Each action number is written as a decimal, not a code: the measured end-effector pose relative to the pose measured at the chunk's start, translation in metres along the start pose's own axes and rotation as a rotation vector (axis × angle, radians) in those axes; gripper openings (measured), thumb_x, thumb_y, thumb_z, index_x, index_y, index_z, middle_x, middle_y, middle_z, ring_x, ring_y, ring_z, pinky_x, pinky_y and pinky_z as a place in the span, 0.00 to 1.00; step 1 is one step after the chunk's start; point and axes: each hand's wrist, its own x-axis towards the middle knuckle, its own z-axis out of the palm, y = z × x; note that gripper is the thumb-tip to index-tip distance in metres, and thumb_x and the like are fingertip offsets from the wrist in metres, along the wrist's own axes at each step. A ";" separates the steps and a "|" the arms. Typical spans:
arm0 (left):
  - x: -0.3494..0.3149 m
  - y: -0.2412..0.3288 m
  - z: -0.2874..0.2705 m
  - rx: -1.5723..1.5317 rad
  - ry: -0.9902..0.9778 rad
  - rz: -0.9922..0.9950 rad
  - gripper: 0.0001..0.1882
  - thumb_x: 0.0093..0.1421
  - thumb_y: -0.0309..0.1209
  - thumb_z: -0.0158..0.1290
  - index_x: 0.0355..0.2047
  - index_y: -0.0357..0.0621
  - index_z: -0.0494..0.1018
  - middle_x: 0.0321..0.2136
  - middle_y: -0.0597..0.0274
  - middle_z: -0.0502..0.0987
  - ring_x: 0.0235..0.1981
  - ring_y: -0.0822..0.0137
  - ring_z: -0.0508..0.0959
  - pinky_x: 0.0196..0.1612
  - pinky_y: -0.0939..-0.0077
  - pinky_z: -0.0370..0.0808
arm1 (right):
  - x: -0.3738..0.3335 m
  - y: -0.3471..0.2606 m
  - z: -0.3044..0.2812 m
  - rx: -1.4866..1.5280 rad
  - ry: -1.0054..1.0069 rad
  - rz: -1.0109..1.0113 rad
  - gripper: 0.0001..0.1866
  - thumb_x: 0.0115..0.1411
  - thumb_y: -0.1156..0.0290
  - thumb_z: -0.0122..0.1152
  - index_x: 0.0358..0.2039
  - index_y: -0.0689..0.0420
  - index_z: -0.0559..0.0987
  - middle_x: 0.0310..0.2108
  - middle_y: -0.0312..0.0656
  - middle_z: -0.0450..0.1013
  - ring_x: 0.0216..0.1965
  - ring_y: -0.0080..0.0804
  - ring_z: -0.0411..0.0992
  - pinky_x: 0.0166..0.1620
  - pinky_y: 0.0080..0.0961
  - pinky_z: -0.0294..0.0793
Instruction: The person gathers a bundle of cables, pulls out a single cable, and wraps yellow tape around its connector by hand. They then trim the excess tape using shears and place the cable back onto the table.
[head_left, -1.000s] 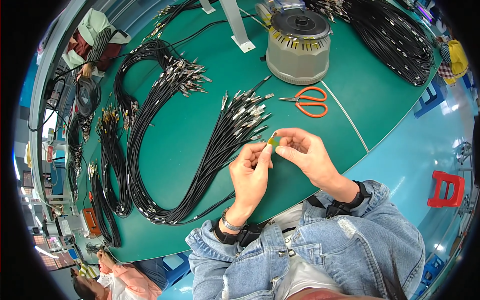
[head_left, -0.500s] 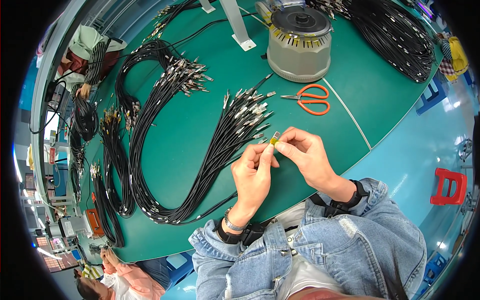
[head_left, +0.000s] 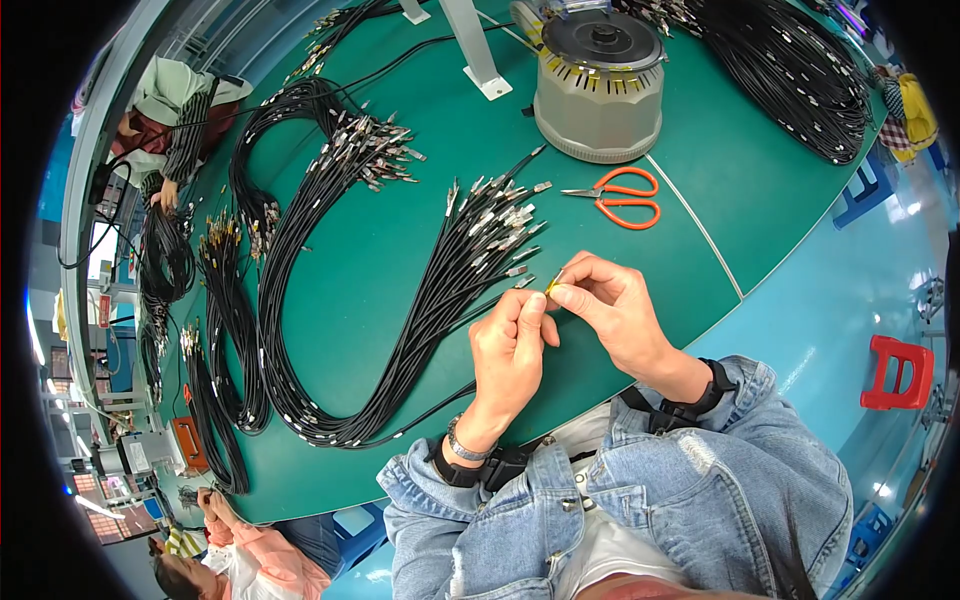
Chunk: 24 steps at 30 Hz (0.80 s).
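In front of me over the green table, my right hand (head_left: 625,320) pinches a small cable connector (head_left: 556,281) with yellow tape on it between thumb and forefinger. My left hand (head_left: 507,350) is closed at its lower end, thumb against forefinger; a black cable (head_left: 445,400) runs out from behind that wrist. My fingers cover most of the connector. Just beyond the left hand lie the silver connector ends (head_left: 495,225) of a thick bundle of black cables (head_left: 330,415), which curves across the table. Orange-handled scissors (head_left: 628,198) lie beyond the right hand.
A round grey tape dispenser (head_left: 600,100) stands past the scissors, near a white metal post (head_left: 475,50). Coiled black cables (head_left: 790,80) fill the far right. More bundles (head_left: 230,320) lie left. Two people work along the left side. A red stool (head_left: 897,373) stands on the right.
The connector has turned between my fingers, so its metal end shows narrower. My left hand has shifted slightly. At the far left, another person's hand and cable bundle have moved.
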 end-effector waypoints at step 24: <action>0.006 0.003 -0.026 -0.501 -0.404 -0.337 0.18 0.67 0.40 0.39 0.29 0.40 0.70 0.10 0.68 0.67 0.09 0.82 0.56 0.13 0.87 0.51 | 0.007 -0.002 0.004 0.141 -0.046 0.005 0.07 0.60 0.73 0.55 0.32 0.65 0.76 0.29 0.36 0.69 0.32 0.21 0.66 0.38 0.18 0.66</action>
